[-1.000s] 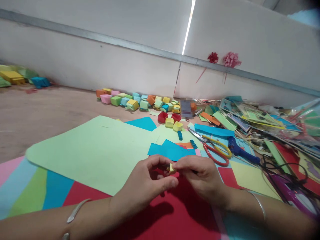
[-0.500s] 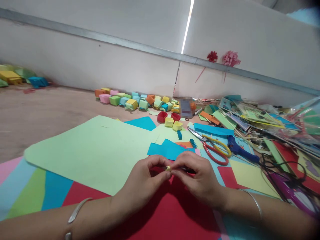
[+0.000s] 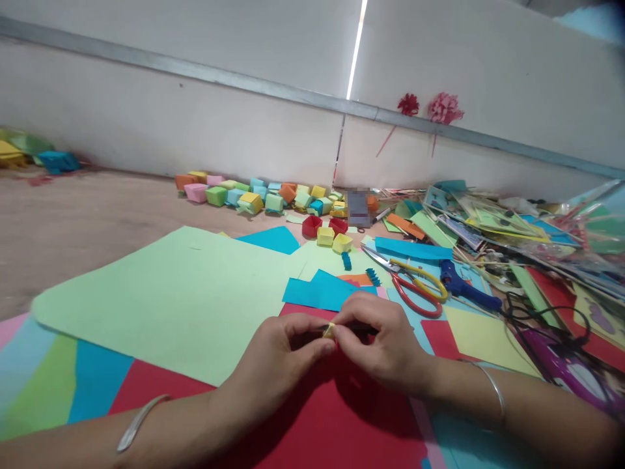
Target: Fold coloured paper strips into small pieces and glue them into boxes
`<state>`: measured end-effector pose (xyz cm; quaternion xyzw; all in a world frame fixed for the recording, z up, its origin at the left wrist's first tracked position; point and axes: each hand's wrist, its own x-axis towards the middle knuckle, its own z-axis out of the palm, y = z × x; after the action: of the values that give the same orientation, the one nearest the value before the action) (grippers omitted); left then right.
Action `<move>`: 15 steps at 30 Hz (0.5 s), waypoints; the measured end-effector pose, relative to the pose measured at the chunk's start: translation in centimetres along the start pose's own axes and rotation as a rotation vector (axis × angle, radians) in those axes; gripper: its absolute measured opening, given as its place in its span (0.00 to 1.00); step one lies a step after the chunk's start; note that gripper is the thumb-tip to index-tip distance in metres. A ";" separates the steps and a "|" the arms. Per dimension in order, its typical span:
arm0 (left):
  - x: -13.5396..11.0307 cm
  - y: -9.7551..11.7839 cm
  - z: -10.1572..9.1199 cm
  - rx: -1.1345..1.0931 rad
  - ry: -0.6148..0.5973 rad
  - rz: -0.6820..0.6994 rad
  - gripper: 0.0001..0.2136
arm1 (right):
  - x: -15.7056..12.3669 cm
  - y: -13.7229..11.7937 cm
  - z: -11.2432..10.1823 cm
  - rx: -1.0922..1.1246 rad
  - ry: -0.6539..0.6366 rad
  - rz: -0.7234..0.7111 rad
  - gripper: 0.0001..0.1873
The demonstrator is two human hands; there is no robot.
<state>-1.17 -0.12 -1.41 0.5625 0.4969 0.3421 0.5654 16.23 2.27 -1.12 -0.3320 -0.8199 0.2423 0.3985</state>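
Between my two hands is a small piece of yellow paper, mostly covered by the fingertips. My left hand pinches it from the left with thumb and forefinger. From the right, my right hand pinches the same piece, thumb against its near face. Both hands hover over a red paper sheet. Just beyond them lie blue paper pieces and two small fringed blue strips. Open little yellow paper boxes and red ones stand farther back.
A big light green sheet spreads to the left. Scissors with red and yellow handles and a blue glue gun with a black cord lie right. Folded paper cubes line the wall. Craft scraps pile up at right.
My fingers have shifted on the yellow paper, and more of it shows, tilted upward at the right fingertips. The whole view has turned slightly to the right.
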 end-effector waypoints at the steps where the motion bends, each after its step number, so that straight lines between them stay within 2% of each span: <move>1: 0.0 0.1 0.1 -0.013 -0.012 -0.018 0.09 | 0.0 0.0 0.0 0.010 0.002 0.023 0.07; 7: 0.0 0.3 0.3 -0.054 -0.046 -0.151 0.09 | 0.0 0.1 0.1 0.039 -0.015 0.117 0.08; 12: 0.1 0.2 0.0 -0.011 -0.035 -0.148 0.10 | 0.3 -0.1 -0.2 0.083 -0.059 0.193 0.09; 15: 0.0 0.1 0.0 0.020 -0.017 -0.140 0.11 | 0.4 -0.2 -0.3 0.114 -0.094 0.172 0.06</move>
<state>-1.12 -0.06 -1.28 0.5348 0.5335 0.2920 0.5866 16.23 2.48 -0.63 -0.3662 -0.7910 0.3375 0.3554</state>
